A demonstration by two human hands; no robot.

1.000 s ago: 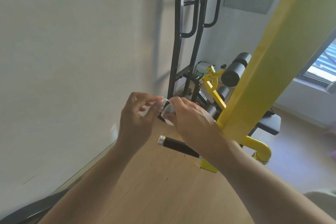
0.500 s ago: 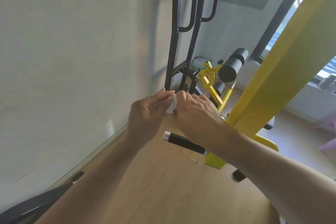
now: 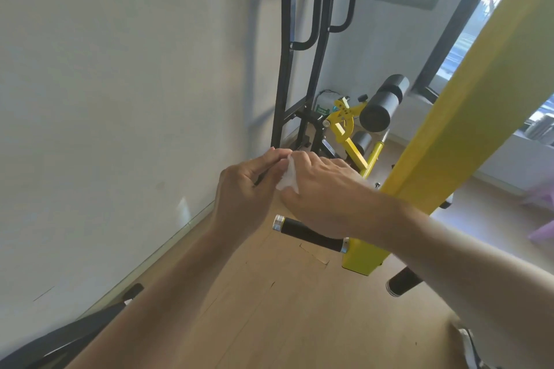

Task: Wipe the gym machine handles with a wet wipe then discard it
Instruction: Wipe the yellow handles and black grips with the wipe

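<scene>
A small white wet wipe (image 3: 288,177) is pinched between my left hand (image 3: 248,186) and my right hand (image 3: 323,192), held in the air above the floor. Just below my right hand a black machine handle (image 3: 305,232) with a silver end cap sticks out leftwards from the yellow machine arm (image 3: 467,99). A second black handle (image 3: 403,281) pokes out under my right forearm. Neither hand touches a handle.
A white wall (image 3: 120,129) runs along the left. A black steel frame (image 3: 287,54) stands against it ahead. Black foam rollers (image 3: 383,105) on a yellow bracket sit behind my hands. Wooden floor (image 3: 269,308) lies below, and a window at right.
My hands have closed together around the wipe, which now shows as a white wad between the fingers. The view has shifted, bringing the second handle into sight.
</scene>
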